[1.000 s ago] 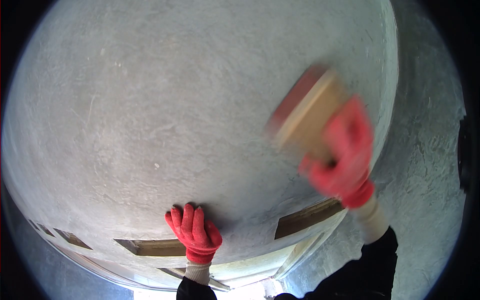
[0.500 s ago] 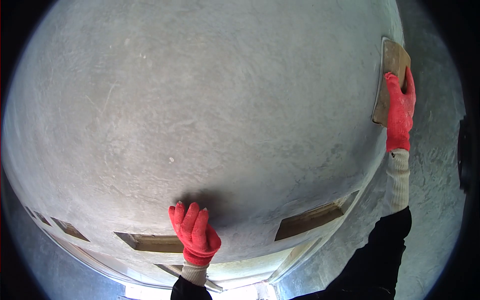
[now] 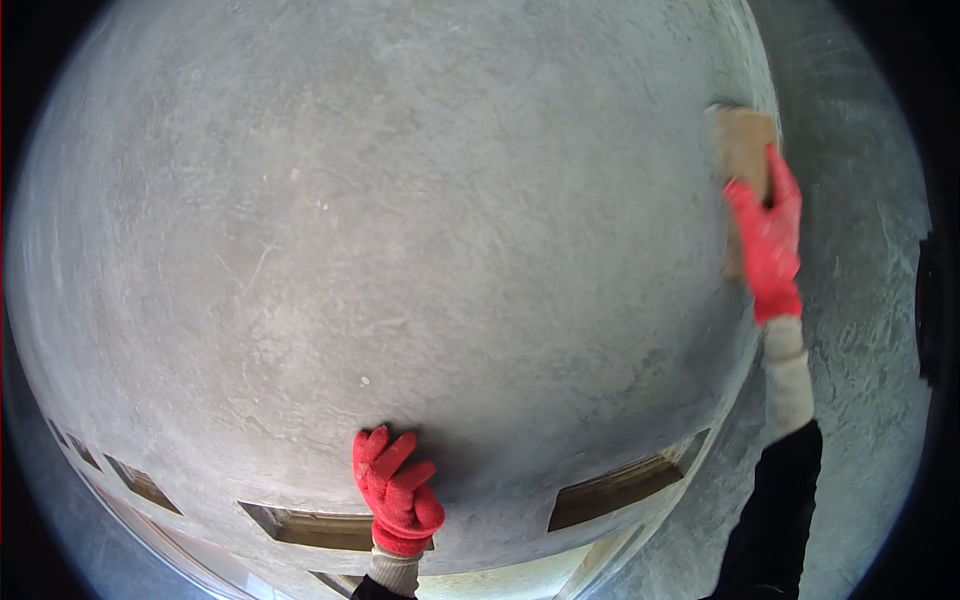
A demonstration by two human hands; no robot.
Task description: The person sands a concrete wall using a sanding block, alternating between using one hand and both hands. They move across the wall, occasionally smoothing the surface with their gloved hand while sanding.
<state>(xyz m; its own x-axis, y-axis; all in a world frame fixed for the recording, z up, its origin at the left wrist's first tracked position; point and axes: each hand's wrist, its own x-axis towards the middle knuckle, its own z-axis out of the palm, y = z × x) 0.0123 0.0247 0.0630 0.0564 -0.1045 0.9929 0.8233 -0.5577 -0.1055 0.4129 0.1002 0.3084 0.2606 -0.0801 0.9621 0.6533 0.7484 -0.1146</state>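
Note:
A grey plastered surface (image 3: pixel 400 250) fills most of the view. At its right edge my right hand (image 3: pixel 770 235), in a red glove, grips a flat tan rectangular float (image 3: pixel 747 150) that lies against the surface; hand and float are slightly blurred. My left hand (image 3: pixel 398 490), also red-gloved, is low in the middle, holding nothing, its fingers apart and slightly bent, with the fingertips at or very near the surface.
Rectangular recesses line the lower part of the surface, one (image 3: pixel 615 492) at the right, one (image 3: pixel 310 525) beside my left hand and one (image 3: pixel 143 483) at the left. Another rough grey wall (image 3: pixel 860 300) runs down the right side.
My right hand and the float have moved left and slightly down in the view. My left hand sits a little lower, its fingers spread differently. The view has shifted slightly.

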